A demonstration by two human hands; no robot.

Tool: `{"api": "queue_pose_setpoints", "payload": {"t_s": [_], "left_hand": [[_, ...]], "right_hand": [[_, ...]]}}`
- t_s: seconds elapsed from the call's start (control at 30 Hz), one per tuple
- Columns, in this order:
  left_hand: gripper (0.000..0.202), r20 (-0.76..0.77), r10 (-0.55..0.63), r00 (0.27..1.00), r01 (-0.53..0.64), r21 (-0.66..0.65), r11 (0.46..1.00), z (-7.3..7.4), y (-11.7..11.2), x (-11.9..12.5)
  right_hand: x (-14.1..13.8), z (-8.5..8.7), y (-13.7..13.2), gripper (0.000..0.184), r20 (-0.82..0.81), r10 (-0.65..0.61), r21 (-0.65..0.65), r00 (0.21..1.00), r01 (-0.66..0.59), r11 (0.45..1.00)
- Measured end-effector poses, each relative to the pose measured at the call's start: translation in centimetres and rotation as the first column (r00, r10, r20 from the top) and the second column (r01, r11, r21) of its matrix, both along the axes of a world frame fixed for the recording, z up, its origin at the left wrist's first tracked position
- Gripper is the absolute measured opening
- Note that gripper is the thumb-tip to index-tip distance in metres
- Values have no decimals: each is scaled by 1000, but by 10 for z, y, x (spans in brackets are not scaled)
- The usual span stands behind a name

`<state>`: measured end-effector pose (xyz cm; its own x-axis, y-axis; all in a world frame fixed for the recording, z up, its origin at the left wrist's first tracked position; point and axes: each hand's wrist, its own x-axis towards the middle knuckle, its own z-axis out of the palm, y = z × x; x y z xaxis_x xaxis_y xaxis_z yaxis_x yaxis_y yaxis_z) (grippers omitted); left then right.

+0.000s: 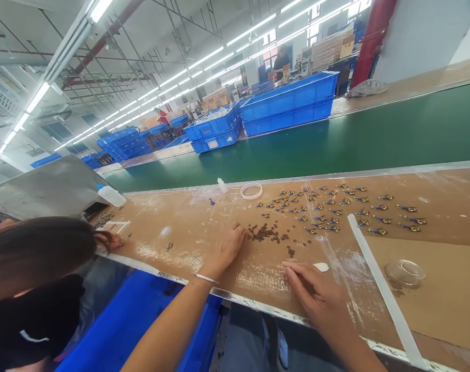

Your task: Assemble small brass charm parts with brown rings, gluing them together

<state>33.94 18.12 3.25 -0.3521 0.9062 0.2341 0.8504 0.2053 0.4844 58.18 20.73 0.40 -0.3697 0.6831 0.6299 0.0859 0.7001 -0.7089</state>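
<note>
My left hand (230,244), a pale band round its wrist, reaches to the left edge of a pile of small brown round pieces (262,232). Its fingers are bent together at the tabletop, and whatever may be between them is hidden. Closer to the front edge, my right hand (318,293) has thumb and forefinger brought together in a pinch; anything in it is too small to make out. Just beyond its knuckles lies a white patch or flat piece (320,267). Many small painted figures (331,202) lie in rows behind and to the right of the pile.
A tape roll (252,191) and a small white bottle (222,185) stand at the bench's back edge, before a green belt (374,137) with blue crates (289,103). A clear round tub (405,272) sits right, past a white strip (385,289). Another person (41,258) works at left.
</note>
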Motion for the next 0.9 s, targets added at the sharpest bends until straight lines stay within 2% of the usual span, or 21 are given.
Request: {"api": "queue_pose_setpoints", "payload": {"t_s": [0.17, 0.33, 0.47, 0.57, 0.9], "left_hand": [[17, -42, -17, 999, 20, 84, 996, 0, -42, 40], [20, -29, 18, 999, -12, 213, 977, -18, -76, 76], [26, -254, 63, 965, 18, 305, 952, -33, -93, 82], [24, -364, 84, 928, 31, 298, 954, -35, -102, 83], [20, -347, 98, 933, -16, 230, 973, -35, -98, 83]], "right_hand": [[0, 3, -1, 16, 5, 17, -16, 1000, -16, 1000], [1, 1, -2, 16, 41, 29, -22, 999, -28, 999], [3, 2, -2, 15, 79, 1, -5, 997, 0, 1000], [3, 2, -3, 15, 102, 2, -8, 995, -1, 1000], [2, 2, -1, 17, 143, 4, 9, 990, -5, 1000]]}}
